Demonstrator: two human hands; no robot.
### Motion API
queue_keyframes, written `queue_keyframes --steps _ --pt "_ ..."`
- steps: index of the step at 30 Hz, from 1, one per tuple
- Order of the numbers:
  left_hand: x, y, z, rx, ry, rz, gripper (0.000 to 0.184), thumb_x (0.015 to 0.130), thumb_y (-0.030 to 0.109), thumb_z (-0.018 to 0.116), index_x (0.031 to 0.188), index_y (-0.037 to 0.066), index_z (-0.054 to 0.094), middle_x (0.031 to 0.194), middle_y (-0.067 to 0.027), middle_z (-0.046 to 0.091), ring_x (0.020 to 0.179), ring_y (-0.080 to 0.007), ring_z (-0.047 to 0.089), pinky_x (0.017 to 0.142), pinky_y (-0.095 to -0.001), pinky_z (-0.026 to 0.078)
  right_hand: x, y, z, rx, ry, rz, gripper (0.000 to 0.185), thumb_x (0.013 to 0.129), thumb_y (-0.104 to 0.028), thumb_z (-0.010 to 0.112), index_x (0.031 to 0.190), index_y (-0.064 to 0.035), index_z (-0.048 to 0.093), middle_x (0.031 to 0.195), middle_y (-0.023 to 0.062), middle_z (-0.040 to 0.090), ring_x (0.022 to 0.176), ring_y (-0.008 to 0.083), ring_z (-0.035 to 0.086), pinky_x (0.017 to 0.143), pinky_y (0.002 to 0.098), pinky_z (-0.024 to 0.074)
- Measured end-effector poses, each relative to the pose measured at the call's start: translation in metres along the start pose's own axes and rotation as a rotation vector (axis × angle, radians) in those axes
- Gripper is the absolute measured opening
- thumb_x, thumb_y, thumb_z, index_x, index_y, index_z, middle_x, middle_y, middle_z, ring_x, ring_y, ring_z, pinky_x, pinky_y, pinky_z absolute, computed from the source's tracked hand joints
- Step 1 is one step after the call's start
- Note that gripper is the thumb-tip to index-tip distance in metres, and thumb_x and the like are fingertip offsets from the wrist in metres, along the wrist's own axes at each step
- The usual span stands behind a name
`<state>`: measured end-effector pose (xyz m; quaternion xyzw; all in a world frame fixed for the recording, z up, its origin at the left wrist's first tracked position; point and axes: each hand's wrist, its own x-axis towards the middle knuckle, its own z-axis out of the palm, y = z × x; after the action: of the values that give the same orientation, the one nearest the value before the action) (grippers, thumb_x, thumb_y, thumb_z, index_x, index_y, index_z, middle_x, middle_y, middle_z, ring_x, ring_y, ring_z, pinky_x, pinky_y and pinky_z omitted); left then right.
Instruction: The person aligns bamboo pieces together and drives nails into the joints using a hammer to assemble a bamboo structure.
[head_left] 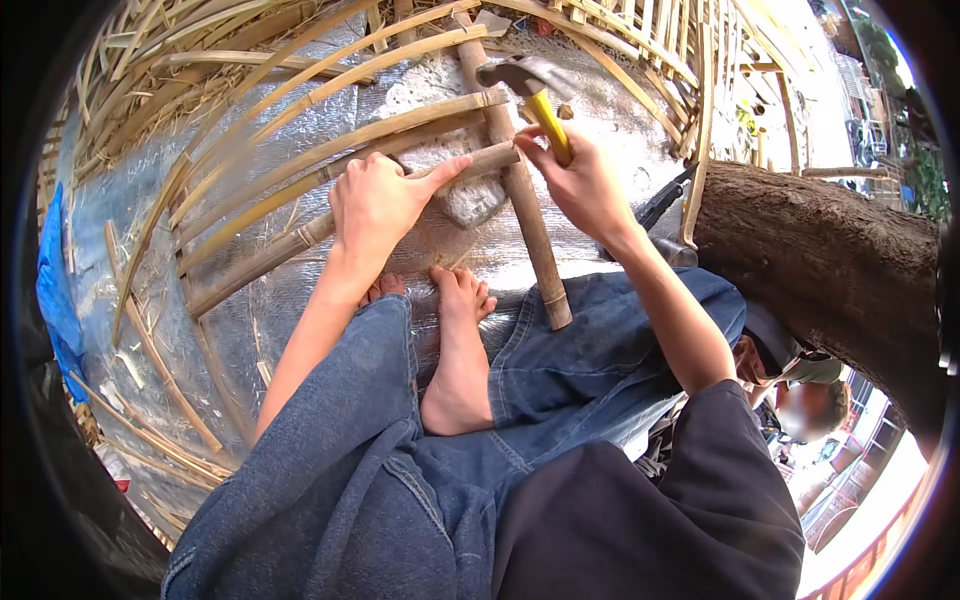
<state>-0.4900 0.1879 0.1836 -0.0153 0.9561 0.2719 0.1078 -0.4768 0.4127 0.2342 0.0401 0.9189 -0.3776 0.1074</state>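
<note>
Head | silvery sheet [288,298] underfoot | tree trunk [820,235] alongside | left grip [375,205] holding bamboo pole [265,262] | right grip [585,185] holding hammer [546,122]

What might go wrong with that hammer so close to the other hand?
The hammer in the right hand might catch the left hand, whose thumb lies along the pole near its end. A blow there could split the pole. If dropped, the hammer might hit a bare foot.

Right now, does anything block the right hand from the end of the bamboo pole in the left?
Nothing visible does. The left hand grips the bamboo pole; the right hand, holding the hammer, has its fingers close beside the pole's end, though contact is unclear.
</note>
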Motion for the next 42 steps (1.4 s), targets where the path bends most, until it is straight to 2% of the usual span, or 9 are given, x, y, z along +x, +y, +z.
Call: queue_keyframes --steps 3,5,7,19,29,30,31,33,42 --pt "-0.004 0.001 0.000 0.002 0.036 0.024 0.090 0.070 0.085 0.061 0.062 -0.005 0.069 0.059 -0.0224 0.065 0.064 -0.0376 0.071 0.059 -0.0453 0.056 -0.015 -0.007 -0.017 0.220 0.051 0.025 0.025 0.104 -0.028 0.052 0.107 -0.0052 0.061 0.064 0.0058 0.048 0.059 0.0153 0.048 0.057 0.0349 0.0392" --pt "-0.004 -0.004 0.005 0.011 0.054 0.055 0.091 0.072 0.085 0.059 0.062 -0.005 0.069 0.059 -0.0229 0.065 0.064 -0.0379 0.071 0.058 -0.0456 0.056 -0.031 -0.015 -0.026 -0.015 0.127 -0.150 0.023 0.107 -0.023 0.044 0.108 -0.0023 0.055 0.073 0.0174 0.056 0.066 0.0330 0.055 0.062 0.0436 0.0420" --pt "-0.003 -0.007 0.011 0.018 0.079 0.089 0.092 0.074 0.085 0.056 0.062 -0.005 0.069 0.059 -0.0233 0.064 0.064 -0.0382 0.070 0.058 -0.0460 0.056 -0.048 -0.019 -0.034 -0.105 0.050 -0.088 0.023 0.107 -0.021 0.043 0.106 -0.0001 0.054 0.078 0.0226 0.057 0.072 0.0413 0.055 0.065 0.0483 0.0421" --pt "-0.004 -0.019 0.025 0.197 0.173 0.268 0.094 0.081 0.085 0.045 0.071 -0.005 0.073 0.064 -0.0257 0.066 0.064 -0.0384 0.070 0.055 -0.0450 0.055 -0.064 -0.031 -0.039 -0.101 0.020 -0.051 0.023 0.106 -0.021 0.045 0.102 0.0014 0.052 0.075 0.0247 0.055 0.068 0.0444 0.053 0.063 0.0506 0.0403" --pt "-0.005 -0.019 0.027 0.113 0.166 0.296 0.085 0.087 0.077 0.046 0.055 0.002 0.068 0.048 -0.0188 0.058 0.049 -0.0331 0.065 0.045 -0.0406 0.051 -0.061 0.013 -0.018 -0.158 0.003 -0.066 0.031 0.105 -0.023 0.045 0.110 0.0053 0.055 0.082 0.0284 0.058 0.077 0.0492 0.053 0.070 0.0534 0.0406" --pt "-0.006 -0.018 0.027 0.067 0.130 0.300 0.084 0.089 0.075 0.046 0.055 0.002 0.069 0.046 -0.0181 0.057 0.048 -0.0319 0.065 0.045 -0.0411 0.050 -0.064 0.016 -0.019 -0.158 -0.003 -0.088 0.029 0.105 -0.021 0.044 0.106 0.0058 0.057 0.074 0.0258 0.054 0.067 0.0438 0.050 0.064 0.0497 0.0397" --pt "-0.007 -0.020 0.034 0.025 0.189 0.337 0.085 0.089 0.076 0.045 0.054 0.001 0.068 0.046 -0.0173 0.057 0.047 -0.0309 0.065 0.045 -0.0413 0.050 -0.066 0.007 -0.022 -0.091 -0.033 0.112 0.030 0.106 -0.021 0.044 0.105 0.0049 0.059 0.065 0.0154 0.049 0.057 0.0276 0.045 0.057 0.0414 0.0370" --pt "-0.006 -0.022 0.033 0.078 0.232 0.306 0.087 0.086 0.079 0.046 0.048 0.003 0.064 0.043 -0.0161 0.054 0.043 -0.0301 0.061 0.043 -0.0406 0.046 -0.066 0.015 -0.014 0.076 0.019 0.146 0.032 0.107 -0.024 0.044 0.101 0.0034 0.060 0.063 0.0032 0.041 0.059 0.0127 0.036 0.053 0.0334 0.0316" --pt "-0.003 -0.021 0.018 0.060 0.139 0.280 0.089 0.085 0.079 0.047 0.052 0.000 0.066 0.048 -0.0183 0.059 0.048 -0.0308 0.065 0.045 -0.0396 0.049 -0.066 0.016 -0.007 0.204 -0.012 0.159 0.037 0.109 -0.032 0.042 0.093 -0.0007 0.052 0.066 -0.0024 0.036 0.062 0.0076 0.030 0.054 0.0281 0.0279"
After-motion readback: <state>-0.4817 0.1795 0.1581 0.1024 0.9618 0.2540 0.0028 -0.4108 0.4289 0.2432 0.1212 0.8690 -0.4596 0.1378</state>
